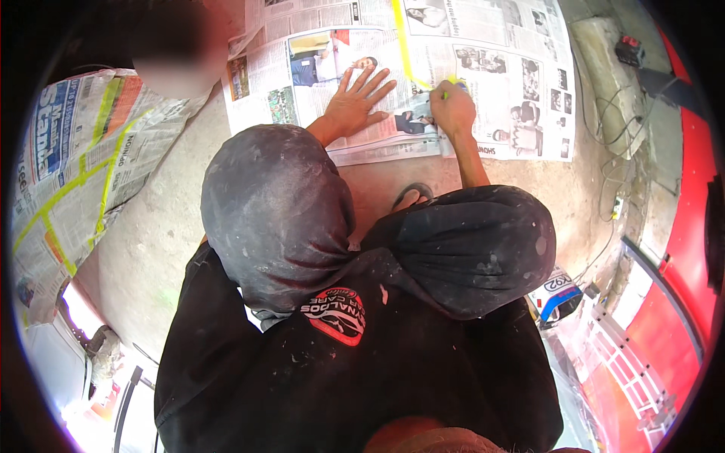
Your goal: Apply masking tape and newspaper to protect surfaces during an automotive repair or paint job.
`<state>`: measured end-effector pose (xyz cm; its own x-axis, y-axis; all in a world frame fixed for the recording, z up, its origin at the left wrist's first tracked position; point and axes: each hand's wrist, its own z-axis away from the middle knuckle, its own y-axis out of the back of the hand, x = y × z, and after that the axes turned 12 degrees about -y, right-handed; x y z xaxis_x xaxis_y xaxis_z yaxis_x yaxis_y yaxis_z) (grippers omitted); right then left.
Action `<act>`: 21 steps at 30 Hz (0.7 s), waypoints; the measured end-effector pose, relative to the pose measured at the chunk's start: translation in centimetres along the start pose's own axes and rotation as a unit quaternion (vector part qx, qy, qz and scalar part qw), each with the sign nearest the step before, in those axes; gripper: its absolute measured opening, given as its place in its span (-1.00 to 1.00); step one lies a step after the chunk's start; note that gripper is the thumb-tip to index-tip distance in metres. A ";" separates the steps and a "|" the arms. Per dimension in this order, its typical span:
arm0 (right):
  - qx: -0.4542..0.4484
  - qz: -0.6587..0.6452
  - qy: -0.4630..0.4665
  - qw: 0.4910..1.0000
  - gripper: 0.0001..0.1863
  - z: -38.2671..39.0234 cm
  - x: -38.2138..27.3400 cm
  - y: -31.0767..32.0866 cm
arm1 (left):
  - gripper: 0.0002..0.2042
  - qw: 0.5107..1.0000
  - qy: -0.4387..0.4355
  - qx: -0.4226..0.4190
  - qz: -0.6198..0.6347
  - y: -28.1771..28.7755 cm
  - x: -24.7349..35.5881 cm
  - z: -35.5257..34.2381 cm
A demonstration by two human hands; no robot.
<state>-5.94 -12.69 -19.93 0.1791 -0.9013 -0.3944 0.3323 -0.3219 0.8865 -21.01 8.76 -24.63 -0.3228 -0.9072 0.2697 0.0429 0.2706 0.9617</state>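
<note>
Sheets of newspaper (483, 113) lie spread on the floor in front of my knees. My left hand (355, 103) rests flat on them with its fingers spread, holding nothing. To its right, my right hand (454, 110) is closed on yellow masking tape at the newspaper's surface. A strip of yellow masking tape (402, 38) comes down from the far edge over the paper, then bends right to my right hand. The hand hides most of what it grips; only a little yellow shows at the fingers.
More newspaper (53, 174) joined with yellow tape covers something at the left. A dark, blurred shape stands at the far left. On the right lie a concrete block (608, 83), a cable (606, 177) and a red panel (691, 226). My bent knees and one sandal (414, 194) are close.
</note>
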 end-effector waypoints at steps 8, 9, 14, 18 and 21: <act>0.109 -0.085 -0.119 0.983 -0.77 0.0 1.6 0.7 | -0.23 1.000 0.001 -0.008 0.005 -0.4 -0.1 0.1; 0.114 -0.092 -0.107 0.983 -0.77 0.1 1.5 0.7 | -0.23 1.000 0.002 -0.001 -0.004 -0.2 0.0 0.1; 0.028 -0.104 -0.093 0.990 -0.73 1.0 1.3 1.0 | -0.31 1.000 -0.001 0.007 -0.006 1.4 -0.3 -1.3; -0.035 -0.172 -0.096 0.980 -0.66 1.1 1.7 1.4 | -0.37 0.997 0.033 0.030 0.066 2.6 -1.8 -4.3; -0.122 -0.265 -0.097 0.952 -0.61 0.6 1.9 1.9 | -0.39 0.999 0.042 0.009 0.026 3.0 -2.6 -5.8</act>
<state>-5.56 -15.16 -18.84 -0.2400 -0.6754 -0.6973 0.5379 -0.6905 0.4836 -14.58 10.12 -22.19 -0.2400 -0.9156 0.3227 0.0399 0.3228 0.9456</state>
